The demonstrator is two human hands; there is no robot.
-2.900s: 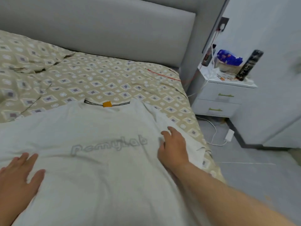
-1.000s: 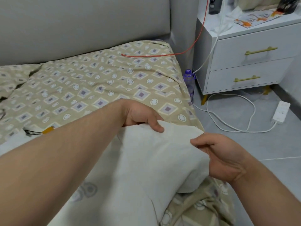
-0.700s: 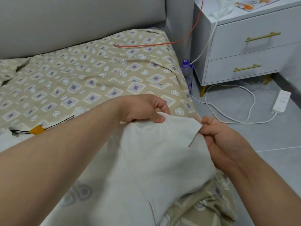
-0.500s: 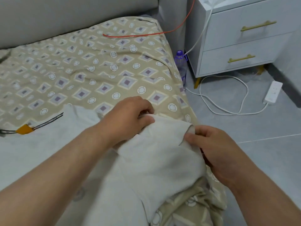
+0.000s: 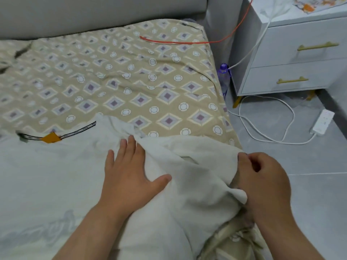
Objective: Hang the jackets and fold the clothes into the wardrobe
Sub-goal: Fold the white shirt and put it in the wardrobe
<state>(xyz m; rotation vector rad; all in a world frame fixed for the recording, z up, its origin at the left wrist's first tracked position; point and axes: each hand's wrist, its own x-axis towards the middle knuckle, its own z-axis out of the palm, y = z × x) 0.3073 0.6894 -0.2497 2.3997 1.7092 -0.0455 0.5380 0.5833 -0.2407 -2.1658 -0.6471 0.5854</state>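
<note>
A white T-shirt with a black neck tape and an orange label lies spread on the bed. Its right sleeve reaches to the bed's right edge. My left hand lies flat on the shirt near the shoulder, fingers straight. My right hand pinches the outer end of the sleeve at the bed's edge, its fingers curled round the cloth.
The beige patterned bed sheet covers the mattress, with a grey headboard behind. A red cable crosses the sheet. At right stand a white bedside cabinet, a purple-capped bottle and a power strip with cord on the floor.
My left hand has let go of the sleeve and now lies flat on the shirt. My right hand still holds the sleeve end. The sleeve has come down onto the bed.
</note>
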